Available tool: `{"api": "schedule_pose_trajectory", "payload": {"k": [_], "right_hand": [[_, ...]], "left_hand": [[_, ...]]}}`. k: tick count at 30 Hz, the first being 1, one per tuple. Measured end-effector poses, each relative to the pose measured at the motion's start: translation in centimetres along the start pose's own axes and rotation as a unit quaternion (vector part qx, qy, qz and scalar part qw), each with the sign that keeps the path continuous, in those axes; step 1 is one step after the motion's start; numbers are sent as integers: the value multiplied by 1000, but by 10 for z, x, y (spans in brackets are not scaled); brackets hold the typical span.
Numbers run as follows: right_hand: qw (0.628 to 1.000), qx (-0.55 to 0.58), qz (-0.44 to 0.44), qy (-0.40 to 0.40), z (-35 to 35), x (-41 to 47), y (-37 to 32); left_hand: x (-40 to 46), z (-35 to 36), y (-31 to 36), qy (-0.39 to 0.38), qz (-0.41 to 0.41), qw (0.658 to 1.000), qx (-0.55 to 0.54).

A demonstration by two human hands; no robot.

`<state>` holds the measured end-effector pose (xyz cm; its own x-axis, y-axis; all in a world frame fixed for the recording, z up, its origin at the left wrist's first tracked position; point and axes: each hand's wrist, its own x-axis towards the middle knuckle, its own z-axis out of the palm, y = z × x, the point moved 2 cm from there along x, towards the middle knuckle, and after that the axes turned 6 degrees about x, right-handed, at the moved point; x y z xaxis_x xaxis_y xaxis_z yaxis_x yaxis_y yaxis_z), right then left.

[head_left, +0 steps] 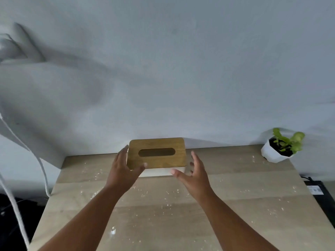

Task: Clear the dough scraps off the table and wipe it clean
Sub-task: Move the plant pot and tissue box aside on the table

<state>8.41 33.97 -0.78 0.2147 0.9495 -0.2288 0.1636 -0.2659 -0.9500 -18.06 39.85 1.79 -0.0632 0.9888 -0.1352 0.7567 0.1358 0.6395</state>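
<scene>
Wall (181,69) – grey, behind the counter. Counter (235,223): pale wood, white dough scraps (168,205) scattered across most of it, thickest mid-surface, one larger lump (113,232) near the front left. Tissue box (157,153) at the back edge, wooden lid tilted up, slot showing no tissue. Left hand (123,171) – fingers spread, thumb touching the lid's front left corner. Right hand (194,175) spread open, just beside the box's right end; contact cannot be told. Potted plant (282,145) at back right corner.

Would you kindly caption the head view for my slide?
Both hands, left and right, reach for a wooden-lidded tissue box on a scrap-speckled table.
</scene>
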Motion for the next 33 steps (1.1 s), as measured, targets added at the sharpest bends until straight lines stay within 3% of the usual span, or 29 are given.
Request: {"api": "schedule_pose_trajectory", "payload": {"k": [5,12,22,33], "right_hand": [[1000,-6,9,13,13,13,-5],[999,-25,4,42,22,16,-3],[998,-16,-5,67,16,7,-8],[996,-3,-23,91,-39,-24,-18]], "left_hand": [[2,6,-16,-46,-42,994,-91],[4,13,-29,-20,-41,985,-166],[-3,12,-21,-19,-31,980,-195],[-30,21,27,-26,19,977,-209]]}}
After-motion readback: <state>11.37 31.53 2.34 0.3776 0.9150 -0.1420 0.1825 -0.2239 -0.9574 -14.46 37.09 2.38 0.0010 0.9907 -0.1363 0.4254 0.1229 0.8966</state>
